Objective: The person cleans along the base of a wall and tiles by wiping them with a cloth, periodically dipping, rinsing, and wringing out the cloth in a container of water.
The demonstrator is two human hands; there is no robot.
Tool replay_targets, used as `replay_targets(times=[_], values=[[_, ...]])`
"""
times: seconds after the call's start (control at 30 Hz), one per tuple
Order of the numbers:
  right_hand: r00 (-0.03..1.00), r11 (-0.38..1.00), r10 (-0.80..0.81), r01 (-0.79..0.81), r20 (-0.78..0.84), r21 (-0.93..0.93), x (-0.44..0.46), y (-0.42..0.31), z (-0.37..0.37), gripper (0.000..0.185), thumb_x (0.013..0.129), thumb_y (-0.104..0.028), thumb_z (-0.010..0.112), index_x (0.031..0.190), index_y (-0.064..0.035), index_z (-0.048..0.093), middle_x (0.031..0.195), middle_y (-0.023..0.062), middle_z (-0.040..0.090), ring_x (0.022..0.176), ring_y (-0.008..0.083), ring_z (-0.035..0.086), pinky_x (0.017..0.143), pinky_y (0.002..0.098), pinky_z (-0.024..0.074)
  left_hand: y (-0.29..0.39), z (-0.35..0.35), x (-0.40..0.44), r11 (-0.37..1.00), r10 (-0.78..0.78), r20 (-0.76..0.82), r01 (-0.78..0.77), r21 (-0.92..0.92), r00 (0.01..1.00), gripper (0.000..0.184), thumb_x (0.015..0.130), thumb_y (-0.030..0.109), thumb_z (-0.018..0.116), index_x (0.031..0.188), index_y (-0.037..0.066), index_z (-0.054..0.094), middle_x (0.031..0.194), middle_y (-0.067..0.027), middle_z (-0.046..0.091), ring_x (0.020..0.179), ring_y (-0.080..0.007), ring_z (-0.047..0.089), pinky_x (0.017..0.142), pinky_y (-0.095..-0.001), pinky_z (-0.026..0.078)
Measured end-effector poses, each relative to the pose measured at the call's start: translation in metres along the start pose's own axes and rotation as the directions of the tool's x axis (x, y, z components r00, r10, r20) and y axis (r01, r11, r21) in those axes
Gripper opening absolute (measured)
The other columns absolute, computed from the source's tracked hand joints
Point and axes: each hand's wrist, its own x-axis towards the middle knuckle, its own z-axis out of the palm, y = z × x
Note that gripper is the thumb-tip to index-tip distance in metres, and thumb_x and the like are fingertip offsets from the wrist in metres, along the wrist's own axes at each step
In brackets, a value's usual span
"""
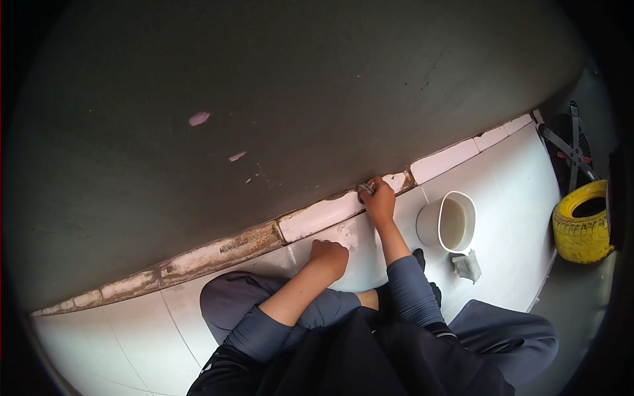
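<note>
My right hand [380,199] is closed round a small grey wad of cloth or scrubber [366,190], pressed on the tiled skirting [322,216] at the foot of the dark wall. Brown stains mark the skirting on both sides of a whiter stretch. My left hand [330,256] is a closed fist over the white floor tiles, lower and to the left; whether anything is inside it is hidden. To the right of my right hand stands a white bucket [428,224] with cloudy liquid in it. A grey cloth piece [467,266] lies beside the bucket.
The dark wall [264,99] has pale pink patches. At the right edge are a yellow-painted tyre [581,231] and a black object with crossed grey straps or bars [576,153]. My folded legs rest on the white floor [139,336].
</note>
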Motion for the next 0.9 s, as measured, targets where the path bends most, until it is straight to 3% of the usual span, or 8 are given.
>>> replay_targets(times=[0.23, 0.3, 0.37, 0.43, 0.63, 0.7, 0.83, 0.9], values=[[0.999, 0.999, -0.049, 0.049, -0.001, -0.023, -0.013, -0.006, 0.009, 0.024, 0.064, -0.011, 0.069, 0.083, -0.0053, 0.056, 0.078, 0.0180, 0.062, 0.076, 0.0365, 0.060, 0.068, 0.0423, 0.0469, 0.005, -0.003, 0.002, 1.000, 0.021, -0.049, -0.020, 0.021, 0.999, 0.024, 0.079, 0.009, 0.048, 0.094, 0.005, 0.065, 0.094, -0.0132, 0.065, 0.091, -0.0286, 0.061, 0.077, -0.0425, 0.045], [0.997, 0.999, 0.033, -0.034, 0.065, 0.014, -0.007, -0.006, 0.004, 0.025, 0.063, -0.011, 0.069, 0.084, -0.0056, 0.056, 0.079, 0.0181, 0.062, 0.077, 0.0367, 0.060, 0.068, 0.0424, 0.0468, 0.005, 0.001, 0.005, 0.998, 0.056, -0.054, -0.058, -0.040, 0.997, 0.023, 0.079, 0.008, 0.048, 0.092, 0.006, 0.066, 0.094, -0.0127, 0.065, 0.092, -0.0283, 0.061, 0.079, -0.0430, 0.044], [0.998, 0.998, 0.064, -0.064, -0.029, 0.012, 0.005, 0.006, 0.001, 0.023, 0.064, -0.011, 0.068, 0.083, -0.0051, 0.057, 0.076, 0.0179, 0.063, 0.074, 0.0359, 0.060, 0.067, 0.0423, 0.0465, 0.003, 0.000, 0.001, 0.999, 0.030, -0.025, -0.031, -0.026, 0.999, 0.023, 0.079, 0.008, 0.048, 0.092, 0.006, 0.065, 0.094, -0.0125, 0.065, 0.092, -0.0283, 0.061, 0.079, -0.0430, 0.044], [0.988, 0.987, 0.157, -0.157, 0.008, 0.038, 0.014, 0.005, -0.007, 0.023, 0.063, -0.011, 0.068, 0.082, -0.0048, 0.057, 0.075, 0.0181, 0.062, 0.074, 0.0359, 0.060, 0.067, 0.0425, 0.0464, 0.000, -0.002, 0.001, 1.000, 0.008, -0.006, -0.008, -0.017, 1.000, 0.022, 0.079, 0.008, 0.047, 0.092, 0.006, 0.065, 0.095, -0.0123, 0.065, 0.092, -0.0284, 0.061, 0.079, -0.0431, 0.044], [0.998, 0.997, -0.020, 0.016, -0.060, -0.071, -0.005, -0.005, 0.018, 0.024, 0.061, -0.011, 0.070, 0.079, -0.0040, 0.057, 0.075, 0.0194, 0.062, 0.075, 0.0359, 0.060, 0.068, 0.0424, 0.0466, 0.006, -0.003, 0.005, 0.999, 0.031, -0.058, -0.031, 0.008, 0.998, 0.023, 0.078, 0.008, 0.047, 0.091, 0.006, 0.065, 0.093, -0.0125, 0.065, 0.091, -0.0291, 0.061, 0.077, -0.0430, 0.045], [0.999, 0.999, 0.030, -0.031, -0.041, -0.022, 0.000, -0.004, 0.010, 0.023, 0.061, -0.011, 0.070, 0.079, -0.0039, 0.057, 0.075, 0.0190, 0.062, 0.075, 0.0357, 0.060, 0.068, 0.0423, 0.0467, 0.005, 0.001, 0.006, 0.996, 0.075, -0.072, -0.078, -0.046, 0.995, 0.023, 0.078, 0.009, 0.047, 0.091, 0.007, 0.066, 0.092, -0.0122, 0.065, 0.092, -0.0285, 0.061, 0.079, -0.0427, 0.044], [0.988, 0.987, 0.157, -0.156, -0.004, 0.042, 0.013, 0.000, 0.000, 0.022, 0.062, -0.011, 0.071, 0.078, -0.0033, 0.057, 0.078, 0.0180, 0.062, 0.076, 0.0353, 0.060, 0.068, 0.0418, 0.0470, -0.006, 0.004, -0.001, 1.000, -0.003, -0.010, 0.003, -0.027, 1.000, 0.023, 0.079, 0.010, 0.047, 0.092, 0.007, 0.065, 0.093, -0.0126, 0.065, 0.093, -0.0286, 0.060, 0.079, -0.0430, 0.044], [0.990, 0.989, 0.143, -0.143, -0.016, -0.030, 0.009, -0.003, 0.005, 0.024, 0.061, -0.011, 0.072, 0.080, -0.0035, 0.057, 0.080, 0.0176, 0.063, 0.078, 0.0351, 0.060, 0.069, 0.0418, 0.0471, -0.008, 0.004, 0.000, 0.997, -0.070, 0.031, 0.069, 0.046, 0.997, 0.023, 0.079, 0.011, 0.047, 0.092, 0.006, 0.065, 0.094, -0.0137, 0.064, 0.092, -0.0295, 0.061, 0.077, -0.0432, 0.046]])
